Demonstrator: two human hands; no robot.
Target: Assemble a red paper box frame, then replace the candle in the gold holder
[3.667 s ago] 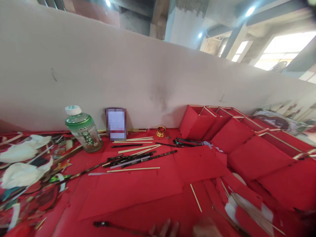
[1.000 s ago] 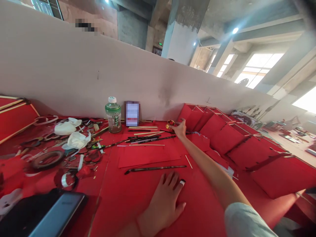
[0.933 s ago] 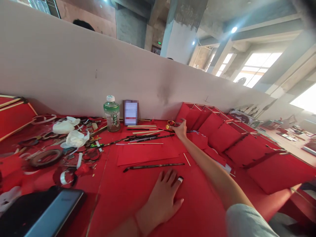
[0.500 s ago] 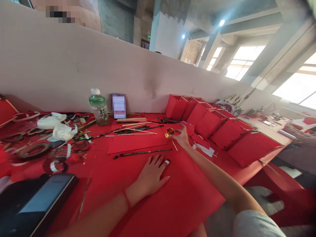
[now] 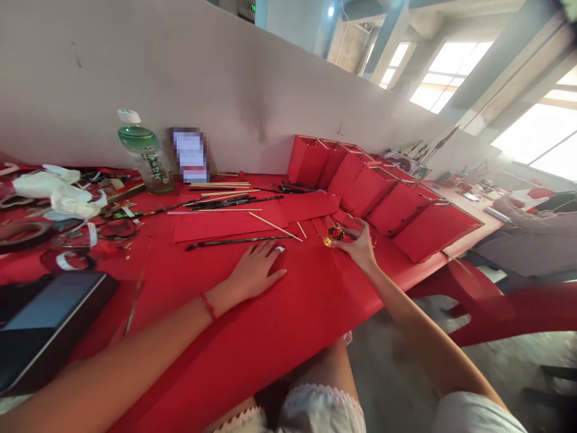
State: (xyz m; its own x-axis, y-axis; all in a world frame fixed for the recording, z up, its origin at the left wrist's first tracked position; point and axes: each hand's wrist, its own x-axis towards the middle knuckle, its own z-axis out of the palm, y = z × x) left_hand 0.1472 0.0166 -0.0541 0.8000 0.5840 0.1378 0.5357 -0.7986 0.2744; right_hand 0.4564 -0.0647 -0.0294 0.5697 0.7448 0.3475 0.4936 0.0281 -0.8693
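Head view: the right hand (image 5: 358, 245) is partly closed, its fingertips pinching a small gold cup (image 5: 334, 236) over the red-covered surface (image 5: 252, 355). The left hand (image 5: 255, 270) lies open and flat on that surface, just below a dark stick (image 5: 234, 241)

**Free space and obstacles on the red-covered counter (image 5: 252, 355).** Open passage: the bare red stretch between the left hand (image 5: 255, 270) and the right hand (image 5: 359, 245), reaching to the counter's front edge. Obstacles: a dark rod (image 5: 234, 242) just beyond the left hand; thin wooden sticks (image 5: 274, 225) crossing the red sheet behind it; a small gold cup (image 5: 333, 236) beside the right hand; red paper boxes (image 5: 369, 192) in a row beyond; a flat dark device (image 5: 54, 316) at far left; a plastic bottle (image 5: 144, 159) against the wall (image 5: 112, 78).
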